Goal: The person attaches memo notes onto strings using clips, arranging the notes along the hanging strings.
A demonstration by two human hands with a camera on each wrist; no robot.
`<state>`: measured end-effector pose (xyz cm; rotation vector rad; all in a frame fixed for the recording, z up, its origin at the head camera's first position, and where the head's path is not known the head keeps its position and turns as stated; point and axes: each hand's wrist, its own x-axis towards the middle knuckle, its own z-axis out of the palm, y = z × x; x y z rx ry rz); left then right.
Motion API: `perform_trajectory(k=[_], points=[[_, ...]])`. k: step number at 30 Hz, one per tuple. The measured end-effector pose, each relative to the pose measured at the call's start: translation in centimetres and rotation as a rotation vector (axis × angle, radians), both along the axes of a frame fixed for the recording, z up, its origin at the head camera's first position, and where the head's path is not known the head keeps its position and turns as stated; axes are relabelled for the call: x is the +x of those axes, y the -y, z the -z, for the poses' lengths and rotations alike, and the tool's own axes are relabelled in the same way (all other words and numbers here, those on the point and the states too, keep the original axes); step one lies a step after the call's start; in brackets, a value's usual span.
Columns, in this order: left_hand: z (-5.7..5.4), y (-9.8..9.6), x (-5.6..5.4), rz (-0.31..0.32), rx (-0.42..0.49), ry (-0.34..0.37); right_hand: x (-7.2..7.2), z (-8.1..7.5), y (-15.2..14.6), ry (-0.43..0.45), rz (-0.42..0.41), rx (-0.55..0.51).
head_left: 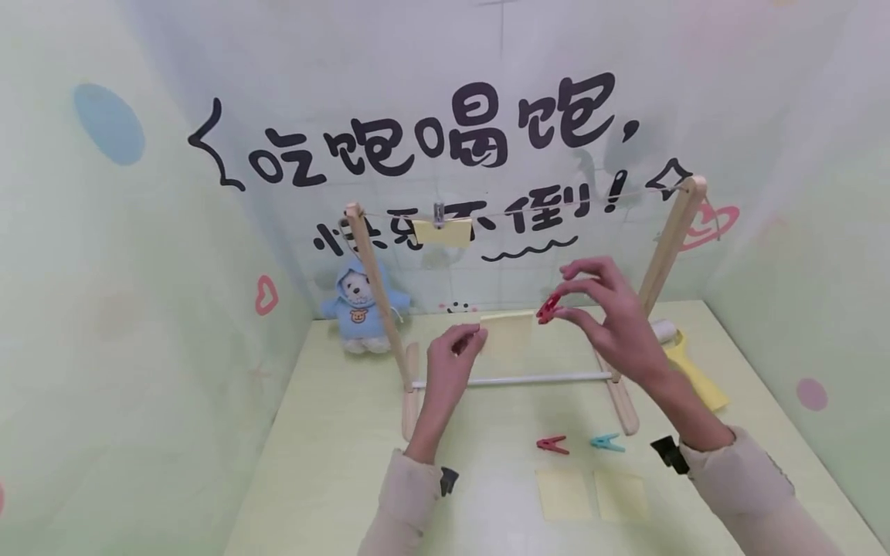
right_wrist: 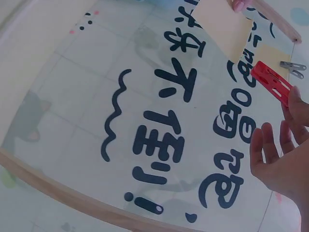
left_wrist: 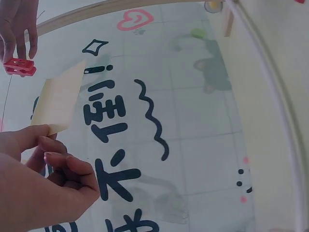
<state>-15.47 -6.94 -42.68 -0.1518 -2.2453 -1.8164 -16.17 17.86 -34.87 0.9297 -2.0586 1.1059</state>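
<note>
My left hand (head_left: 450, 361) pinches a pale yellow paper note (head_left: 512, 333) by its left edge between thumb and fingers, below the string. Thumb and fingertips of my right hand (head_left: 619, 330) hold a red clothespin (head_left: 548, 309) just right of the note, apart from it in the right wrist view. Above, the string (head_left: 514, 214) runs between two wooden posts. From it hangs another yellow note (head_left: 455, 233), held by a grey clip (head_left: 439, 215). A second red clothespin (head_left: 552, 444) and a blue clothespin (head_left: 608, 442) lie on the table, behind two flat yellow notes (head_left: 565, 496).
The wooden frame (head_left: 670, 243) stands on feet joined by a white rod (head_left: 538, 379). A plush toy (head_left: 361, 309) in blue sits beyond its left post. At right lies a yellow object (head_left: 698, 378) beside a white roll (head_left: 664, 331). A printed wall sheet rises behind.
</note>
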Motion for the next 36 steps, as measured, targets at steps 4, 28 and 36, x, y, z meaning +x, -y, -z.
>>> perform_trajectory(k=[4, 28, 36], points=[[-2.5, -0.3, -1.7, -0.003, 0.007, -0.001, -0.9, -2.9, 0.4, -0.048, 0.042, 0.005], [-10.0, -1.1, -5.6, 0.022, 0.16, -0.067, -5.7, -11.6, 2.7, -0.223, 0.065, 0.043], [-10.7, -1.2, -6.0, 0.031, 0.204, -0.086, -6.8, -11.6, 3.5, -0.156, 0.068, 0.041]])
